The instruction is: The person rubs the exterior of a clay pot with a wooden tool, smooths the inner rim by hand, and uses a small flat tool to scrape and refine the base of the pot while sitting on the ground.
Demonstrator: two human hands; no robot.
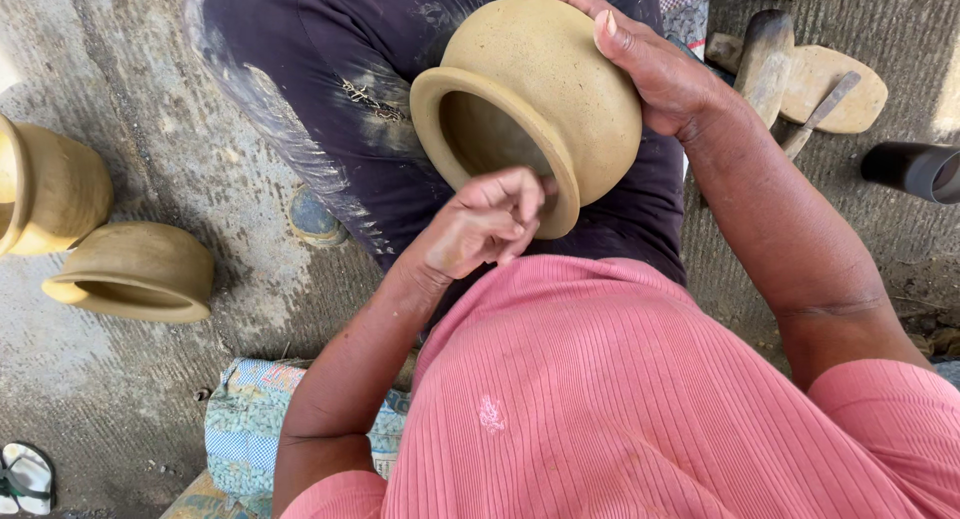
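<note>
— Where's the clay pot (540, 89) right now?

— On the person's lap, tipped on its side, its axis running from the rounded base down to the mouth, which opens toward the lower left, facing the body.

— And the hands?

— The right hand (655, 64) lies spread open over the pot's upper shoulder, palm on the clay, steadying it. The left hand (485, 219) is at the rim on the near side of the pot, fingers curled and pinched together against the lip; I can't tell whether they hold anything small.

— Which is nearer the mouth?

— The left one, touching the rim.

— Anything else about?

— Left of the pot, well apart, two more clay pots (135, 269) lie on the concrete floor (140, 99). To its right sit wooden paddles (800, 74).
</note>
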